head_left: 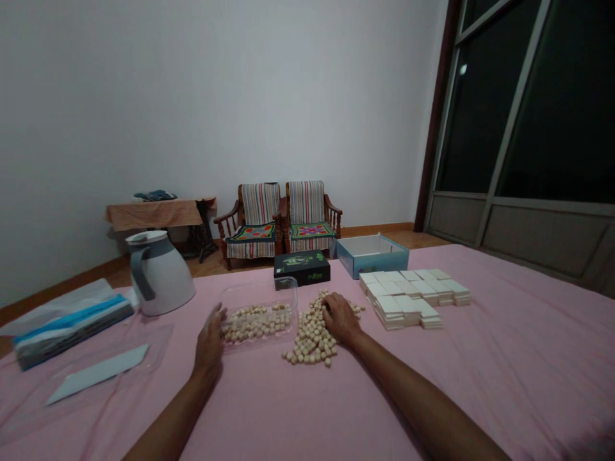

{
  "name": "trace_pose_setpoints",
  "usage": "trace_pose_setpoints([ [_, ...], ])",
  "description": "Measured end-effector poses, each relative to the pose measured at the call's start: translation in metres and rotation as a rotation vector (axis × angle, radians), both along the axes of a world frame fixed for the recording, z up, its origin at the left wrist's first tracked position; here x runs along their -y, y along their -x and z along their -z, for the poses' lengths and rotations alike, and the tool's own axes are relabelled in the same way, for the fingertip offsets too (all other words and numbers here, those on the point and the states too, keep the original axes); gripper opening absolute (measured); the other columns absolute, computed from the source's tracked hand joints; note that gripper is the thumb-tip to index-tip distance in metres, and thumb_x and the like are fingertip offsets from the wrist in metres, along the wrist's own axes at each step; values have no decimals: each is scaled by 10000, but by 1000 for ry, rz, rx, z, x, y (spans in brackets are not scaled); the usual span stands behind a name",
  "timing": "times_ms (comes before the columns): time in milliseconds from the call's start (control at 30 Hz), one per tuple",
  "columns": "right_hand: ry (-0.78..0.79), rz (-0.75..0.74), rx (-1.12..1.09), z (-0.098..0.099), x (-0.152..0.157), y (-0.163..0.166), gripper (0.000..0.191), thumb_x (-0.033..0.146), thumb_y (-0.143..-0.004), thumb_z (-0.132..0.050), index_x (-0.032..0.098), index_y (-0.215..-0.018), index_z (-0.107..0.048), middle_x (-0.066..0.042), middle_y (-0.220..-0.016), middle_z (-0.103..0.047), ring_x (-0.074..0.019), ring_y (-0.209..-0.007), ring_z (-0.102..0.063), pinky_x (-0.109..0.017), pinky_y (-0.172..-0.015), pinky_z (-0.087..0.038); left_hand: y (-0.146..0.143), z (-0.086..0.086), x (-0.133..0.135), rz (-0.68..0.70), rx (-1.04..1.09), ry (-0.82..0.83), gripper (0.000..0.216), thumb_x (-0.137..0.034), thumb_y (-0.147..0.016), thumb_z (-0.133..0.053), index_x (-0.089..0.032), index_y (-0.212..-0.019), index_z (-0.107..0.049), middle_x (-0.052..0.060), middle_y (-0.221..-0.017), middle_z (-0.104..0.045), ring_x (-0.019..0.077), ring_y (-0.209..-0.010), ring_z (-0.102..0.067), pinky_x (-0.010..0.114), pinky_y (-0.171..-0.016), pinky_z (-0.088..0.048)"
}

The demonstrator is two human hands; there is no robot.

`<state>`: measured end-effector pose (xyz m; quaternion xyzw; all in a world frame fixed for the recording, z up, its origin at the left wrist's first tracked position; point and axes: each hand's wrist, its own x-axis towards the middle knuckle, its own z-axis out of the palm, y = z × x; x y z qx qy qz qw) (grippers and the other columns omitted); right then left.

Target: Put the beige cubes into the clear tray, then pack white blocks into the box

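Note:
My left hand (209, 342) grips the left side of a clear plastic container (294, 320), its fingers at the wall. Inside lie many small, pale wooden cubes with rounded look. To the right of the container, a loose pile of the same wooden cubes (312, 336) spreads over the pink cloth. My right hand (342, 318) rests on the pile's upper right part, fingers curled down among the cubes. Its fingertips are partly hidden, so how many cubes they hold does not show.
Stacks of white square tiles (408, 294) stand right of the pile. Behind are a black box (302, 269) and an open blue box (379, 261). On the left are a white-grey jug (166, 275), a tissue pack (72, 330) and a clear lid with a white strip (98, 374).

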<state>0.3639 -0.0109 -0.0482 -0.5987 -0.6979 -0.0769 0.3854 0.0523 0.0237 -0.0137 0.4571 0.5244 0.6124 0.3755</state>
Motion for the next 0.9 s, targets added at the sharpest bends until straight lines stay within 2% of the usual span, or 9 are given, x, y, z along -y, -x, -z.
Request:
trace_pose_setpoints([
  [333,29,53,10,-5,4,2,96,140,-823,-490,185,-873,-558,-67,-912,-581,-204,-899,-485,-313,-812,-358,3,5,-6,9,13,-10,582,-541,-796,-467,-270,-1308,-526,79,-1292,-590,215,-1068,-592,339,-843,-483],
  [700,33,19,-19,-8,6,4,100,119,-811,-501,190,-867,-546,-74,-908,-568,-217,-894,-479,-334,-808,-361,1,-4,2,-12,-2,0,606,-539,-790,-469,-239,-1313,-521,101,-1306,-588,253,-1221,-516,397,-946,-434],
  [800,35,14,-39,-8,7,5,107,107,-804,-504,195,-854,-538,-69,-898,-563,-218,-887,-476,-337,-802,-368,-1,-9,5,5,18,24,629,-555,-774,-477,-248,-1323,-511,91,-1334,-575,246,-1241,-510,367,-937,-447],
  [900,41,0,-60,-9,8,5,125,102,-806,-500,202,-869,-538,-68,-911,-563,-218,-895,-476,-341,-811,-374,0,-11,8,9,0,38,598,-538,-728,-521,-281,-1266,-563,66,-1299,-613,245,-1227,-532,333,-891,-482],
])
